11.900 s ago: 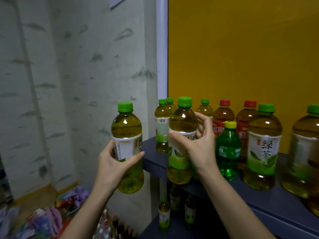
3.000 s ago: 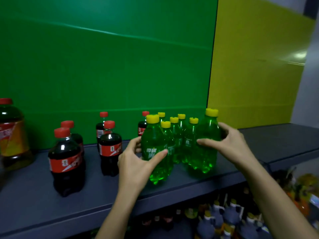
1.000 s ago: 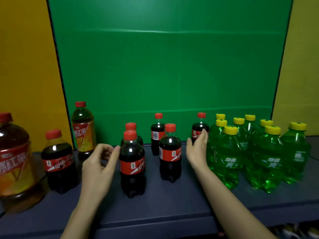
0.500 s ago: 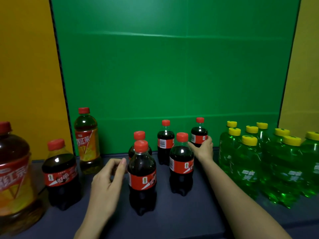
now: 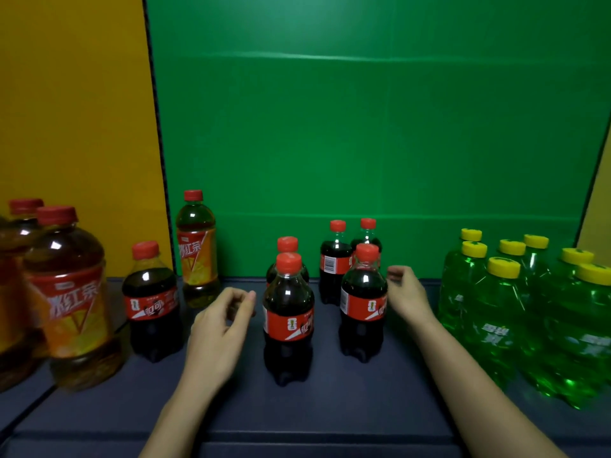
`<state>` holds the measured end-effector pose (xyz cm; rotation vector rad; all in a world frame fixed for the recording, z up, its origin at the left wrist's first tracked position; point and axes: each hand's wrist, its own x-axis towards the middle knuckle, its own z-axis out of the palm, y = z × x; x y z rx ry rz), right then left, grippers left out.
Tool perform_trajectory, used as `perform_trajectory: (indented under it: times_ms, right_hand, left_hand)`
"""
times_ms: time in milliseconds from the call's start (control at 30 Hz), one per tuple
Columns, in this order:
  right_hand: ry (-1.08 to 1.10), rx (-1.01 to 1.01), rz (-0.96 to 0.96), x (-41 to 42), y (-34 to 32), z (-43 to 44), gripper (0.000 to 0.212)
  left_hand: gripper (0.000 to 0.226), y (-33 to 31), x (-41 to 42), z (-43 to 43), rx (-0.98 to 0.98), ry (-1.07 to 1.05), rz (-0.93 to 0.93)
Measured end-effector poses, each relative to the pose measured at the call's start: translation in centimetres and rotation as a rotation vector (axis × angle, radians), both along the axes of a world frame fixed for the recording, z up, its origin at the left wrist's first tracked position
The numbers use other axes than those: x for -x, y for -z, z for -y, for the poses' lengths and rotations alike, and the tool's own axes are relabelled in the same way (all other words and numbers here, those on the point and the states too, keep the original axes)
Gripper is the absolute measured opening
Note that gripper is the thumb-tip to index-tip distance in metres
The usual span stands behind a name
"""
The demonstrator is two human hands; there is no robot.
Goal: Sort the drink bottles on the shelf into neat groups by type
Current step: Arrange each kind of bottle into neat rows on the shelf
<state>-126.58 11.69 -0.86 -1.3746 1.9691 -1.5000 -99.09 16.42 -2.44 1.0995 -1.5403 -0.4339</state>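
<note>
Several small cola bottles with red caps stand in the middle of the dark shelf [image 5: 330, 411]: a front one [image 5: 288, 320], a right one [image 5: 363, 304], two at the back [image 5: 334, 264]. Another cola bottle [image 5: 150, 302] stands apart to the left. My left hand [image 5: 221, 328] hovers left of the front cola bottle, fingers loosely curled, holding nothing. My right hand [image 5: 405, 294] is beside the right cola bottle, fingers apart, not gripping it. Green soda bottles with yellow caps [image 5: 502, 312] cluster at the right.
Large iced red tea bottles [image 5: 71, 299] stand at the far left, and a slim red tea bottle [image 5: 196, 249] is against the back wall. Behind the shelf the wall is green, with yellow panels at either side.
My right hand has let go of the back cola bottle and drawn back beside the right front one. That back bottle now stands close to its neighbour. The view has shifted slightly.
</note>
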Motion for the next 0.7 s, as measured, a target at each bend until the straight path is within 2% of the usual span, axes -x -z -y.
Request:
perform_trajectory:
  times_ms: [133, 200, 333, 533, 700]
  right_hand:
    - [-0.023, 0.272, -0.081, -1.1, -2.8, -4.0, 0.031]
    - [-0.050, 0.414, -0.152, -2.1, -4.3, -6.0, 0.027]
    - [-0.221, 0.567, -0.222, -6.0, -8.3, -8.9, 0.021]
    - [-0.378, 0.590, -0.296, -15.0, -12.6, -8.5, 0.020]
    - [-0.406, 0.461, -0.319, -22.6, -13.8, -3.6, 0.027]
  left_hand:
    - [0.031, -1.1, -1.2, -1.1, 0.076, -0.037, -0.003]
    - [0.018, -2.0, -2.1, -1.8, 0.138, -0.053, 0.013]
    - [0.014, -4.5, -4.6, -2.9, 0.250, -0.102, 0.049]
    - [0.014, -7.9, -9.4, -3.4, 0.404, -0.225, 0.117]
    - [0.020, -8.4, -14.2, -2.5, 0.503, -0.406, 0.158]
